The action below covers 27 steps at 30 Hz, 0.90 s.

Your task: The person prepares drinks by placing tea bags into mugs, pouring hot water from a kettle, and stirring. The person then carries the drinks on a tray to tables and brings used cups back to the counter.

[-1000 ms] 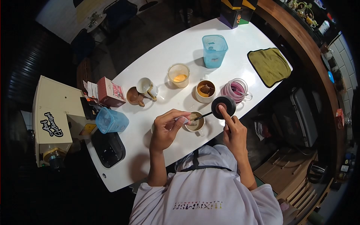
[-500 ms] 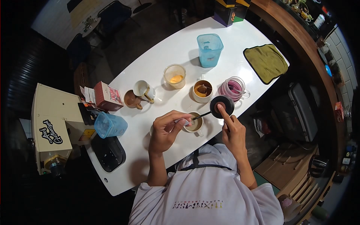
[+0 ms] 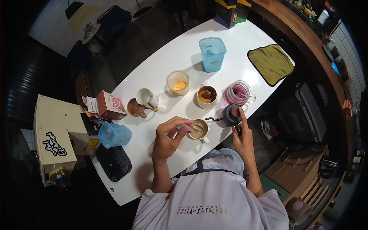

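Observation:
My left hand pinches the pale tag of a tea bag at the left rim of a white cup. Inside that cup, a tea bag sits in pale liquid. Around the handle of a black gooseneck kettle my right hand is closed, one finger on its lid. The kettle's spout tip is just right of the cup's rim. Beyond stand a white mug of amber tea with a tea bag and a ribbed glass cup of pink-purple liquid.
Farther off are a tumbler with yellow contents and a blue container. To the left are a brown cup, a white cup, a red box, another blue container and a black tray. A green cloth lies right.
The kettle has tipped back more upright, and its spout has drawn right, away from over the cup. My left hand stays at the cup, nearly unmoved.

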### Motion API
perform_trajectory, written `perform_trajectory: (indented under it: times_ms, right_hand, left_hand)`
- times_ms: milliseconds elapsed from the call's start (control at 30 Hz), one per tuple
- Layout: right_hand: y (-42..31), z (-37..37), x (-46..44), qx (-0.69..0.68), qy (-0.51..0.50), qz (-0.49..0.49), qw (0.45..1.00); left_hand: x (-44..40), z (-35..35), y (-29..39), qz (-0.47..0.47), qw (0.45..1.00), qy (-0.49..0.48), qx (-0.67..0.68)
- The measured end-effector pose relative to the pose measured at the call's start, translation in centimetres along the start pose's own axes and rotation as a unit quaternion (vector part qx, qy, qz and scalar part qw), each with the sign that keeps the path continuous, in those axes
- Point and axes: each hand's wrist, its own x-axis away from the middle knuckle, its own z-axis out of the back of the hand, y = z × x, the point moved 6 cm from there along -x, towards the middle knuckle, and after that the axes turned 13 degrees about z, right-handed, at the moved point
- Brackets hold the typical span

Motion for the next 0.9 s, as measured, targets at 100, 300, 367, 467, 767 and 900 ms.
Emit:
perform_trajectory:
  times_ms: [100, 300, 367, 467, 767, 900]
  right_hand:
    - [1.2, -0.6, 0.1, 0.011, 0.011, 0.011, 1.0]
    - [2.6, -1.5, 0.1, 0.011, 0.004, 0.023, 1.0]
    - [2.9, -1.9, 0.1, 0.041, -0.012, 0.025, 0.999]
    - [2.9, -2.4, 0.0, 0.051, -0.001, 0.046, 0.998]
    - [-1.8, -0.9, -0.5, 0.356, -0.023, 0.075, 0.931]
    - [-8.6, -2.7, -2.6, 0.06, -0.058, 0.293, 0.952]
  left_hand:
    - [0.2, 0.0, 0.9, -0.037, 0.999, -0.017, 0.003]
    - [-0.4, 0.6, 0.3, 0.027, 0.999, 0.026, -0.002]
    - [-0.1, 0.5, 0.8, -0.042, 0.998, -0.027, -0.027]
    - [-0.6, 1.3, -0.7, 0.014, 0.999, 0.043, -0.029]
    - [0.4, 2.2, -0.9, 0.012, 0.991, 0.132, -0.034]
    - [0.0, 1.1, 1.1, -0.069, 0.992, 0.076, -0.078]
